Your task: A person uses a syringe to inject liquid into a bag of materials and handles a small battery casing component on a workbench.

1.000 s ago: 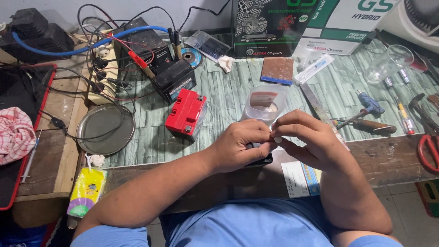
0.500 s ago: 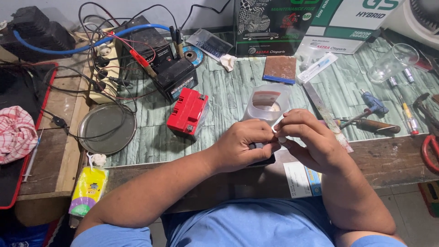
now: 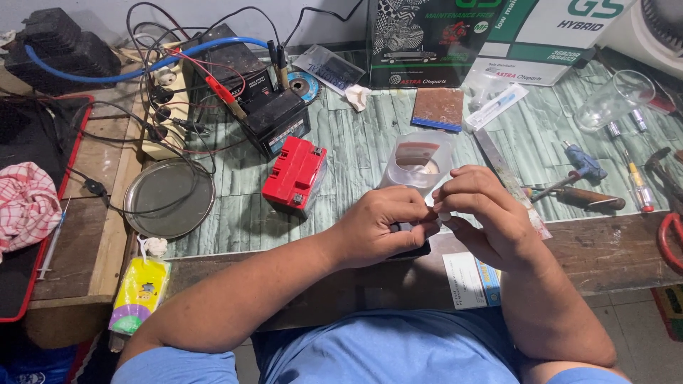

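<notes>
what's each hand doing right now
Left hand: closed, pinching a small white piece.
Right hand: closed, pinching the same piece.

I note the bench top (image 3: pixel 370 153) carries a green, plank-patterned covering with a dull sheen; its near edge (image 3: pixel 605 242) is bare, worn wood, rough and matt. Taking the red battery (image 3: pixel 294 176) as landmark: its casing is glossy moulded plastic. Just behind it, the black battery (image 3: pixel 276 121) is matt plastic. To its left lies a round metal dish (image 3: pixel 168 198), smooth and dull grey. To its right, a translucent plastic container (image 3: pixel 420 162), frosted in finish. Far left, a red-checked cloth (image 3: pixel 27 203), soft and crumpled. Behind, a printed cardboard box (image 3: pixel 427 35), slightly glossy. Far right, a clear glass tumbler (image 3: pixel 613 99).
</notes>
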